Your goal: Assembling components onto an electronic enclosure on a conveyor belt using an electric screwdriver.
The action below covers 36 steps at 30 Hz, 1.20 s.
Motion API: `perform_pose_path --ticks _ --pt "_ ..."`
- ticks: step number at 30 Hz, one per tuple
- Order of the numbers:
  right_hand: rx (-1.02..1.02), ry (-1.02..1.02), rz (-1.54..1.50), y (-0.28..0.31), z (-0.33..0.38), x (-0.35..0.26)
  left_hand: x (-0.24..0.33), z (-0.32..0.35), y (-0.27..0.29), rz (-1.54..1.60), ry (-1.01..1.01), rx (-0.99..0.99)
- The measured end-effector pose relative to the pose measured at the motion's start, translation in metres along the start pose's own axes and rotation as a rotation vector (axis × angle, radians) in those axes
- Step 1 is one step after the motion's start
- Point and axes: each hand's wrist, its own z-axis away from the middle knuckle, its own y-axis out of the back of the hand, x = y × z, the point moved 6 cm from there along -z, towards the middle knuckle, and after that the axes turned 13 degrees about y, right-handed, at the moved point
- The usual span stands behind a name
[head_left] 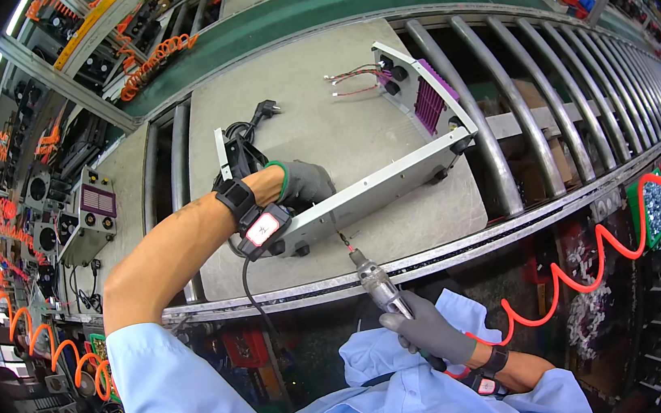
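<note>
A light-grey metal chassis (382,192) lies on a flat board on the line, its inside facing away from me. Its right end panel carries a purple grille (436,96) and black knobs. My left hand (308,184), in a grey glove with a green cuff, reaches over the near wall into the chassis; its fingertips are hidden there. My right hand (430,330), also gloved, is wrapped round a silver air screwdriver (380,286). The tool's bit points at the chassis's near wall; I cannot tell whether it touches. A black power cord with plug (264,110) rests by the chassis's left end.
The board (281,273) sits on a conveyor with steel rollers (523,111) running right. An orange-red coiled air hose (598,266) stretches from the right toward my right hand. Another machine with a purple grille (96,202) stands at left. A green belt (280,53) crosses behind.
</note>
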Motion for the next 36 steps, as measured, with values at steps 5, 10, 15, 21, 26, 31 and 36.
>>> perform_pose_path --ticks 5,10,15,21,26,31,36 --pt "-0.003 0.012 -0.056 -0.003 -0.004 0.001 0.012 0.019 0.001 0.068 0.048 0.027" --pt "0.008 -0.007 -0.058 -0.008 -0.006 0.007 0.015 0.02 0.0 -0.182 0.037 0.063" --pt "0.027 0.017 -0.061 -0.01 -0.005 0.007 0.007 0.0 -0.003 -0.185 0.021 0.081" --pt "0.034 -0.056 -0.112 -0.01 -0.004 0.011 -0.006 -0.03 -0.006 -0.535 -0.066 0.116" --pt "0.004 -0.02 -0.122 -0.013 -0.005 0.011 -0.008 -0.034 -0.011 -0.77 -0.264 0.042" --pt "0.018 0.005 -0.125 -0.013 -0.005 0.01 -0.016 -0.037 -0.009 -0.567 -0.182 0.051" --pt "0.02 -0.021 -0.067 -0.011 -0.004 0.008 -0.036 -0.055 -0.015 -0.476 -0.047 0.051"
